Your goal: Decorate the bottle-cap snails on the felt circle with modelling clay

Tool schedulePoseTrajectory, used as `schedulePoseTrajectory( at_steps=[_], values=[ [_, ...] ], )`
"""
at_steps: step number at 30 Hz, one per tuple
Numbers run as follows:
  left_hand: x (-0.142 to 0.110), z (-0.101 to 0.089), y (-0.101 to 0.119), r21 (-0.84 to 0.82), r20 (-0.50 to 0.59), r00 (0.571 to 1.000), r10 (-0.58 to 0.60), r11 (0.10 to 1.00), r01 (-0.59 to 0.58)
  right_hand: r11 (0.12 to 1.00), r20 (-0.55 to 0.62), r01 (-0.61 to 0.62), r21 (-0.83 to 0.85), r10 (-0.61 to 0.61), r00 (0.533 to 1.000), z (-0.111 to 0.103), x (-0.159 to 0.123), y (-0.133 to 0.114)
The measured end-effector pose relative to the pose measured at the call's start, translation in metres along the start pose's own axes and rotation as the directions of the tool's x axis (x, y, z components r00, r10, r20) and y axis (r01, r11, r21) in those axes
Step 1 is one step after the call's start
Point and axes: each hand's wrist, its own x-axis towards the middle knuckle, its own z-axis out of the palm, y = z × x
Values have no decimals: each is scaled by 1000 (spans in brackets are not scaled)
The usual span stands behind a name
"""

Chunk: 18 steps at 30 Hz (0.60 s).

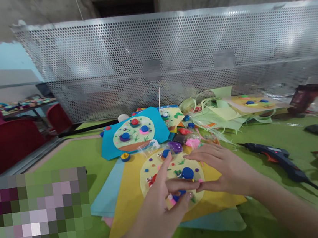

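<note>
My left hand (pixel 161 198) is over a yellow sheet (pixel 128 196), its fingers spread and its thumb apart. My right hand (pixel 223 169) hovers across from it with curved, parted fingers. Its thumb tip meets a left fingertip; whether anything tiny lies between them I cannot tell. Beneath both hands a pale yellow oval (pixel 158 161) carries a blue bottle cap (pixel 187 173), small coloured dots and green grass shapes. Part of the oval is hidden by my fingers. Light blue sheets (pixel 107 195) stick out under the yellow one.
A similar blue card (pixel 161 124) lies behind, near packets of purple clay (pixel 175 146) and pink clay (pixel 192 142). A glue gun (pixel 279 158) with a cord rests at right. Pale green paper strips (pixel 219 115) lie beyond. A perforated metal panel (pixel 178 43) closes off the back.
</note>
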Motion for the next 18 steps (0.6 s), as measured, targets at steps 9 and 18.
schedulePoseTrajectory(
  at_steps=[9, 18],
  values=[
    [1, -1, -10, 30, 15, 1000, 28, 999, -28, 1000, 12, 23, -18, -23, 1000, 0, 1, 0],
    [3, 0, -14, 22, 30, 999, 22, 1000, -23, 1000, 43, 15, 13, -16, 999, 2, -1, 0]
  ],
)
